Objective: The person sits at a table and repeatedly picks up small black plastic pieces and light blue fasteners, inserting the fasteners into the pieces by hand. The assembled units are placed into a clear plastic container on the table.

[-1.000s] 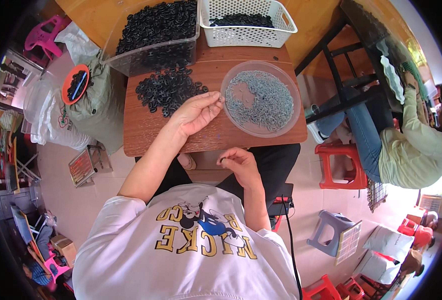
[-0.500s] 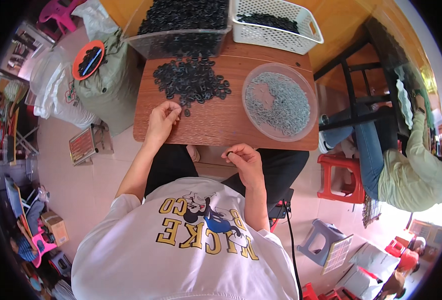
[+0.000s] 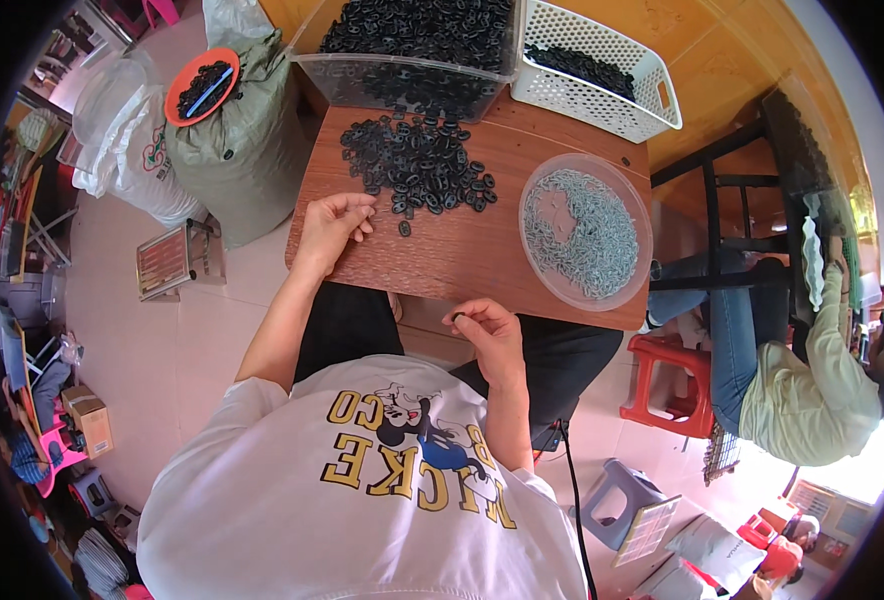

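Note:
A loose heap of small black oval plastic pieces [image 3: 417, 165] lies on the brown wooden table [image 3: 452, 255]. My left hand [image 3: 334, 232] is at the heap's near left edge. Its fingers are curled in with the tips close together; whether anything is between them I cannot make out. One stray black oval piece [image 3: 404, 229] lies just right of those fingertips. In front of the table's near edge, my right hand [image 3: 490, 335] pinches a small black piece [image 3: 458, 316] between thumb and fingers. A round clear tub [image 3: 645, 262] of small silvery metal parts [image 3: 592, 235] stands on the table's right side.
Behind the heap is a clear bin [image 3: 412, 85] full of black pieces, beside a white perforated basket [image 3: 602, 105] holding more. Left of the table, an orange bowl [image 3: 194, 112] sits on a stuffed sack [image 3: 242, 170]. A person [image 3: 807, 395] sits at right near a red stool [image 3: 667, 385].
The view has turned, so the table and its contents appear farther right. My left fingertips are slightly farther from the stray piece. My right hand keeps its pinch on the small black piece.

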Demonstrator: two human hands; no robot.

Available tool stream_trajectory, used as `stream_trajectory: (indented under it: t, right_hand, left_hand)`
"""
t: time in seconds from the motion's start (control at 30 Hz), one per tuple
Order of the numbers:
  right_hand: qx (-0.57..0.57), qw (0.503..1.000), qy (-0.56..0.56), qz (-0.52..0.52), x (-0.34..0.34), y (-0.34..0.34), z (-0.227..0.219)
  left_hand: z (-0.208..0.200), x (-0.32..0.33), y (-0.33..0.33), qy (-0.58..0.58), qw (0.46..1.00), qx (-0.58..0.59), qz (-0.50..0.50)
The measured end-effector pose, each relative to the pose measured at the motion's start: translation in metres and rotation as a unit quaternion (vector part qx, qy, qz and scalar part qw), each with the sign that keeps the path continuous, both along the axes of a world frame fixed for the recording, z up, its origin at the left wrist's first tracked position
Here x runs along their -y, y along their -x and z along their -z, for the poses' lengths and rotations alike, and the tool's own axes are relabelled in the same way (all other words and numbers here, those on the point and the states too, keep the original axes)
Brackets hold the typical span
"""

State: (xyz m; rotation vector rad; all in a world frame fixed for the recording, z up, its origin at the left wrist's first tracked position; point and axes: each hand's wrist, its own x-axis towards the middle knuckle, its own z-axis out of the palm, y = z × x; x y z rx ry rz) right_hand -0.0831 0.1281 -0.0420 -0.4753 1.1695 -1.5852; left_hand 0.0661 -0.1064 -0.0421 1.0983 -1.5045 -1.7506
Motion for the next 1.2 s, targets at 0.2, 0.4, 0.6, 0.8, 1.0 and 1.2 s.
stream_trajectory:
  t: [0.2,0.4,0.6,0.8,1.0,1.2]
  right_hand:
    - [-0.017,1.000,-0.004,-0.011,0.009,-0.006,-0.003]
    - [-0.001,0.999,-0.016,0.036,0.029,-0.011,-0.011]
    - [0.011,0.996,0.002,0.090,0.057,-0.015,-0.030]
    - [-0.069,0.994,-0.010,0.088,0.059,-0.021,-0.047]
    - [-0.068,0.992,-0.012,0.104,0.059,-0.022,-0.049]
    - [-0.110,0.990,-0.033,0.085,0.057,-0.019,-0.050]
  left_hand:
    - [0.002,0.004,-0.011,0.019,0.999,-0.004,-0.027]
    - [-0.024,-0.012,-0.016,-0.134,0.984,-0.111,-0.050]
    - [-0.035,-0.056,0.004,-0.389,0.886,-0.243,0.065]
    - [-0.038,-0.070,0.018,-0.373,0.888,-0.265,0.049]
    - [-0.036,-0.081,0.019,-0.300,0.925,-0.232,0.011]
    - [-0.039,-0.087,0.018,-0.259,0.938,-0.230,0.006]
